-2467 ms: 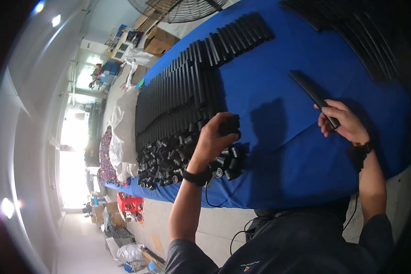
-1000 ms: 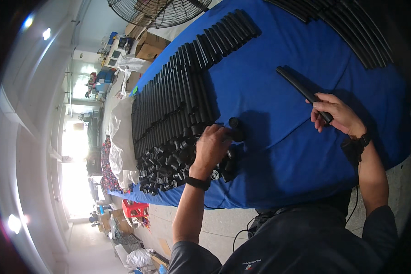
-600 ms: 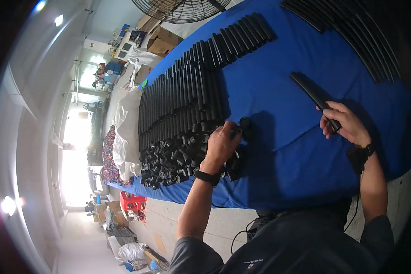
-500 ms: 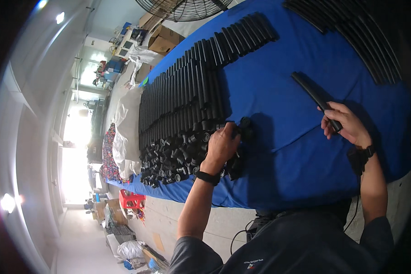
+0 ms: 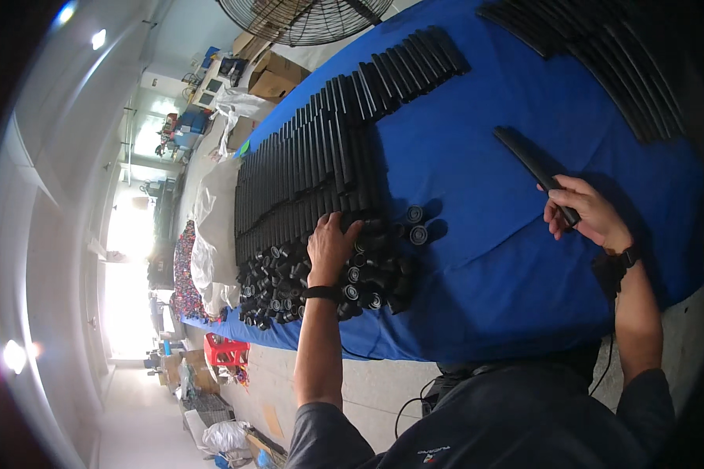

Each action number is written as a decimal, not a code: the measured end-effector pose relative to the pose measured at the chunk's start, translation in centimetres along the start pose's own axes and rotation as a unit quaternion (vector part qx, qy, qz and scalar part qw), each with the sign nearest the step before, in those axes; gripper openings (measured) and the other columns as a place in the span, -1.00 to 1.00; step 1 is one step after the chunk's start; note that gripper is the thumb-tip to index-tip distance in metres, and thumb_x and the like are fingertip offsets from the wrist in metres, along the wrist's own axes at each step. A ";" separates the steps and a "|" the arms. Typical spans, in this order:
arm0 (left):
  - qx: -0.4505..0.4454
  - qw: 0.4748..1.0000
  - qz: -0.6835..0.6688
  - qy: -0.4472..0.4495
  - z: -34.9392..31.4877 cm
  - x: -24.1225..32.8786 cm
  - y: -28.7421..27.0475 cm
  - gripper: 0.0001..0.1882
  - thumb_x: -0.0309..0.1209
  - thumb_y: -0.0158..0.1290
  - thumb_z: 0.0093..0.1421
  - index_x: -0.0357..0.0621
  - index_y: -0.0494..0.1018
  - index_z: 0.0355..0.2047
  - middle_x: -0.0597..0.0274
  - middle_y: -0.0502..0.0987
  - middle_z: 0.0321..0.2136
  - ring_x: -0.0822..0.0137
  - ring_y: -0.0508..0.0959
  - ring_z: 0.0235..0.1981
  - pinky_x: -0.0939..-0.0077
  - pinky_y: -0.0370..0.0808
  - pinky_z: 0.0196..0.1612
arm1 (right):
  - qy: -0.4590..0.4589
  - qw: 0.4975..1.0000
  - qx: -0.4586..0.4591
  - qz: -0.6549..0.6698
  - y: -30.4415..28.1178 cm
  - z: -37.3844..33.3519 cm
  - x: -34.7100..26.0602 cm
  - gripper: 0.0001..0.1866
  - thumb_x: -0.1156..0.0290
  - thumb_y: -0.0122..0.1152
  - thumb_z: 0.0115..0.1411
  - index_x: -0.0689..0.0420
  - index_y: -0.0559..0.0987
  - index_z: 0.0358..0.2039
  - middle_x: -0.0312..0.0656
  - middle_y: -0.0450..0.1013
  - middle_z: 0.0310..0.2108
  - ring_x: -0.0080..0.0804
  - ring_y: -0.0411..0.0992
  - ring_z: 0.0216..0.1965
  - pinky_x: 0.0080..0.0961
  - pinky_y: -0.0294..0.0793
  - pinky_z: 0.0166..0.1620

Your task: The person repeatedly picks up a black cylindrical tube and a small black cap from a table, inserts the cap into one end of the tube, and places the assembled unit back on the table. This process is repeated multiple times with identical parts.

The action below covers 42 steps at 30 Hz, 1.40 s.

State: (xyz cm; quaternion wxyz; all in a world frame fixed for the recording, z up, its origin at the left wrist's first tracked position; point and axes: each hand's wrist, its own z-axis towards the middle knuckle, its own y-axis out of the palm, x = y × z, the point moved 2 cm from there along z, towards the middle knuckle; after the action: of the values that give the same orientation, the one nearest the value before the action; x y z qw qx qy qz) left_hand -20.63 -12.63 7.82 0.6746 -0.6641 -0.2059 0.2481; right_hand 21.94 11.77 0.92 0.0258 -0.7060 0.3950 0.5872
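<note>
My right hand (image 5: 585, 209) is closed round the lower end of a black tube (image 5: 526, 158), which slants up and to the left over the blue cloth. My left hand (image 5: 330, 248) rests on the upper edge of a heap of small black round caps (image 5: 293, 281), thumb apart from the fingers. Its fingertips touch the lower ends of a stack of black tubes (image 5: 305, 160); what lies under the palm is hidden. Just right of the heap, a black cap (image 5: 415, 213) and another cap (image 5: 418, 234) stand on the cloth with their round ends up.
More black tubes (image 5: 594, 62) lie in rows at the far right of the blue-covered table (image 5: 477, 289). A clear plastic bag (image 5: 215, 227) and a pile of small multicoloured pieces (image 5: 185, 273) sit beyond the heap. A fan (image 5: 305, 19) stands behind; a red stool (image 5: 225, 349) is at the left.
My left hand has moved left from the heap's right side to its upper middle, uncovering caps at the right. The right hand still holds the tube, nearly unmoved.
</note>
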 end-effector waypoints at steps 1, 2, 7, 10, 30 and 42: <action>0.025 1.000 -0.003 -0.001 -0.2 -0.3 0.7 -0.39 0.06 0.18 0.24 -0.24 0.56 0.03 -0.13 0.57 0.04 -0.13 0.58 0.06 0.05 0.51 0.11 | 0.001 1.000 0.001 -0.004 0.0 0.1 0.0 -0.60 0.26 0.05 0.46 0.26 0.41 0.16 -0.10 0.54 -0.40 -0.40 0.58 -0.46 -0.44 0.62 -0.42; 0.035 0.999 -0.003 0.012 0.0 -0.6 1.3 -0.40 0.05 0.19 0.24 -0.24 0.55 0.03 -0.13 0.56 0.05 -0.15 0.58 0.05 0.03 0.51 0.10 | 0.002 1.000 0.001 -0.007 0.0 0.0 0.0 -0.60 0.27 0.05 0.46 0.26 0.42 0.16 -0.10 0.54 -0.40 -0.40 0.58 -0.46 -0.44 0.62 -0.42; 0.041 0.998 -0.043 0.019 0.2 -1.7 1.2 -0.45 -0.02 0.20 0.22 -0.24 0.56 0.00 -0.13 0.54 0.06 -0.16 0.57 0.03 0.02 0.51 0.10 | -0.003 1.000 0.000 -0.005 -0.2 0.0 0.1 -0.60 0.26 0.06 0.46 0.25 0.42 0.16 -0.11 0.55 -0.40 -0.41 0.58 -0.46 -0.45 0.61 -0.42; 0.028 0.996 -0.081 0.007 -0.4 -1.7 1.0 -0.47 -0.03 0.20 0.21 -0.25 0.58 -0.03 -0.14 0.55 0.04 -0.16 0.58 0.02 0.03 0.51 0.09 | -0.004 1.000 0.000 -0.002 0.3 -0.2 -0.3 -0.72 0.25 0.11 0.44 0.18 0.46 0.00 -0.13 0.55 -0.40 -0.42 0.59 -0.45 -0.47 0.61 -0.43; 0.026 0.997 -0.077 -0.006 0.3 -1.1 0.7 -0.44 0.00 0.24 0.13 -0.30 0.63 -0.13 -0.15 0.54 0.06 -0.16 0.57 0.03 0.04 0.50 0.10 | 0.013 1.000 0.000 -0.011 0.4 -0.5 -0.8 -0.81 0.29 0.13 0.43 0.16 0.48 -0.17 -0.13 0.55 -0.40 -0.40 0.58 -0.44 -0.45 0.61 -0.39; 0.090 0.993 -0.077 0.028 0.7 0.4 -1.4 -0.57 -0.15 0.25 0.07 -0.33 0.66 -0.27 -0.21 0.46 0.20 -0.19 0.47 0.14 0.06 0.41 0.24 | 0.003 1.000 -0.008 -0.020 0.1 -0.2 -0.4 -0.80 0.31 0.09 0.44 0.17 0.47 -0.10 -0.12 0.56 -0.40 -0.42 0.58 -0.45 -0.47 0.63 -0.39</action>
State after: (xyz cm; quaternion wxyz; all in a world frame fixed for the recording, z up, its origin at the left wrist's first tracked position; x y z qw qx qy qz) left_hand -20.69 -11.81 9.22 0.7538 -0.5899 -0.2143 0.1945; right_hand 22.05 11.79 1.34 0.0310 -0.7157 0.3759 0.5878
